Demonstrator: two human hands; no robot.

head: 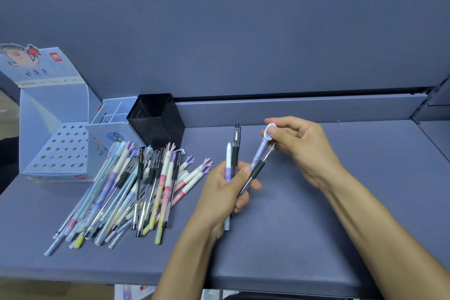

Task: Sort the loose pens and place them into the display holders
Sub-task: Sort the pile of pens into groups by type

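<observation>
My left hand (229, 190) grips a small bunch of pens upright over the desk: a white-and-purple pen (228, 161), a black gel pen (235, 143), a purple pen with a round white top (261, 148) and a clear pen with a black grip (261, 163). My right hand (302, 143) pinches the round top of the purple pen with its fingertips. A large pile of loose pens (136, 192) lies fanned on the desk to the left. The holders stand behind the pile: a black mesh cup (155, 119), a light blue divided holder (114, 129) and a blue cardboard display box with holes (63, 151).
The blue-grey desk (304, 238) runs to a front edge near the bottom of the view. A partition wall (243, 31) of the same colour rises behind it, with a raised ledge along its base. The desk has a corner step at the far right.
</observation>
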